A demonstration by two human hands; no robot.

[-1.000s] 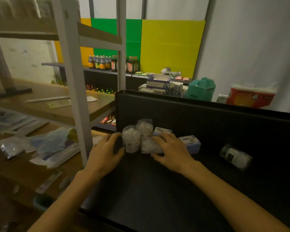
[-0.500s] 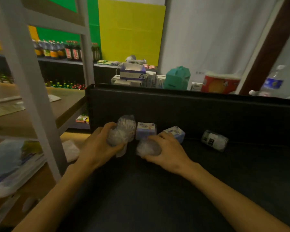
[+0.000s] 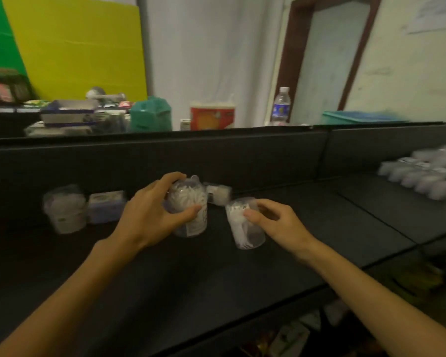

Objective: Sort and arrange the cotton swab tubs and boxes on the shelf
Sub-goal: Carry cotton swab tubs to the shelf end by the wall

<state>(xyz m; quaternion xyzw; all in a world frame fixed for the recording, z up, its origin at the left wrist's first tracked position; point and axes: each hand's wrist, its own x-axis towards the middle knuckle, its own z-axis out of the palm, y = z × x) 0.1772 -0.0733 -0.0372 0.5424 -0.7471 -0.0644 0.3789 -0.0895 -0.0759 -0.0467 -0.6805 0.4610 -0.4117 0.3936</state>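
Over the black shelf (image 3: 242, 279), the left hand (image 3: 150, 217) is gripping a clear cotton swab tub (image 3: 191, 210); the right hand (image 3: 276, 222) is pinching another swab tub (image 3: 245, 228) just beside it.

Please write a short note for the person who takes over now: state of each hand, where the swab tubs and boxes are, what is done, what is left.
Left hand grips a clear swab tub above the black shelf.
Right hand holds a second clear tub, tilted.
At the back wall: a small tub on its side; to the left a box and another tub.
Far right: a row of tubs already lined up, blurred.
Left to do: place both held tubs, then the rest.
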